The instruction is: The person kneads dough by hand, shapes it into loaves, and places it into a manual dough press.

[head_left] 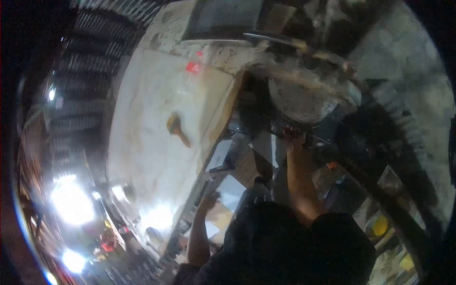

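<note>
My right hand (294, 136) reaches forward to the near rim of a round, shallow, dusty grey pan-like thing (304, 100). Its fingers are dark and blurred there, so I cannot see whether they grip the rim. Low on the left, my left hand (209, 201) hangs beside the table edge with its fingers loosely stretched out and nothing visible in them. Nearest to it is a pale flat sheet (231, 192). A flat brush with a wooden handle (177, 129) lies on the whitish tabletop (152, 104), apart from both hands.
A red label (193, 67) marks the tabletop, and a dark flat panel (223, 20) lies at its far end. Slatted dark stacks (78, 104) stand on the left above bright lamps (72, 202). A dark beam (380, 199) slants along the right, with a yellow thing (380, 226) behind it.
</note>
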`<state>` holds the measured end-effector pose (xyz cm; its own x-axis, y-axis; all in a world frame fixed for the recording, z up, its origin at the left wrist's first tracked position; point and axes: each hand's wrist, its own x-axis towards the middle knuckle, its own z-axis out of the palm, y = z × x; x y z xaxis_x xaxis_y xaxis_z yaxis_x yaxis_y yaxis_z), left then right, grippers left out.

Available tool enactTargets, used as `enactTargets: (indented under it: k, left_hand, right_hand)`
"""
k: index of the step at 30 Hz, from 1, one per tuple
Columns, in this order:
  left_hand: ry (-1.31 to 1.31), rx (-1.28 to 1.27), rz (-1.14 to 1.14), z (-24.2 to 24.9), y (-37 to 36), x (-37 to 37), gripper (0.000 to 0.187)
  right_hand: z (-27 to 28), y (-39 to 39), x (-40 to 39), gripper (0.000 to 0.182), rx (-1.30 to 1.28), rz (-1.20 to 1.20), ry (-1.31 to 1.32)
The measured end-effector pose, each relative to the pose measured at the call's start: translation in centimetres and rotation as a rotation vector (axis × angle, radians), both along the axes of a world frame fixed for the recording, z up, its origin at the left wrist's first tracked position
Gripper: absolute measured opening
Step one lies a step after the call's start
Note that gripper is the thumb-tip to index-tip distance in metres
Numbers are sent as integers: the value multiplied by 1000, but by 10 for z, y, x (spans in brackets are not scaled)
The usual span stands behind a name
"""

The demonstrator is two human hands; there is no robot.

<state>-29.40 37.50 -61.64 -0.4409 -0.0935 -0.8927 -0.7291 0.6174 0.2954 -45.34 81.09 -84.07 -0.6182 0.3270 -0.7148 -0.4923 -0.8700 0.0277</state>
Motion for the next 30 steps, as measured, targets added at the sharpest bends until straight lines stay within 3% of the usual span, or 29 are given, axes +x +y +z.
enactTargets:
  k: [2, 3, 5, 8, 10, 11, 13, 16, 19, 21, 25, 27, 28, 29, 30]
  left_hand:
    - [512, -66, -656, -54, 13, -62, 30]
    - [620, -90, -789, -70, 37, -90, 31]
    - [606, -116, -811, -103, 93, -145, 32]
    - [639, -141, -893, -165, 169, -191, 36]
    - [646, -170, -924, -209, 206, -198, 38]
    - [639, -188, -928, -232, 218, -193, 40]
    - [629, -228, -923, -262, 230, -170, 44]
    - [710, -223, -845, -279, 203, -101, 49]
    - [389, -52, -534, -169, 153, -62, 44]
    - [304, 18, -159, -85, 97, -41, 41]
    - [709, 355, 581, 31, -7, -8, 43]
    - [669, 258, 705, 62, -87, -10, 48]
    - [748, 272, 799, 6, -139, 4, 49]
    - [911, 366, 533, 53, -166, -3, 52]
    - [960, 435, 626, 59, -189, -9, 59]
  right_hand:
    - [-14, 14, 7, 32, 101, 108, -15]
    - [-21, 25, 14, 31, 171, 196, -26]
    - [-97, 46, 64, 35, 467, 272, -144]
    - [-123, 94, 151, 60, 817, 499, -231]
    - [-123, 143, 199, 70, 715, 645, 7]
    - [-123, 172, 223, 67, 495, 673, 241]
    - [-117, 191, 251, 66, 727, 894, 120]
    - [-54, 156, 298, 47, 453, 794, 22]
    - [22, 103, 302, 36, 286, 746, 52]
    - [73, 65, 281, 36, 210, 785, 152]
    - [199, -40, 194, 54, 167, 970, 571]
    - [293, -130, 146, 52, 141, 1084, 834]
    - [340, -174, 122, 52, 140, 1138, 969]
    - [397, -232, 112, 51, 130, 1230, 1111]
    - [428, -287, 110, 51, 118, 1311, 1249]
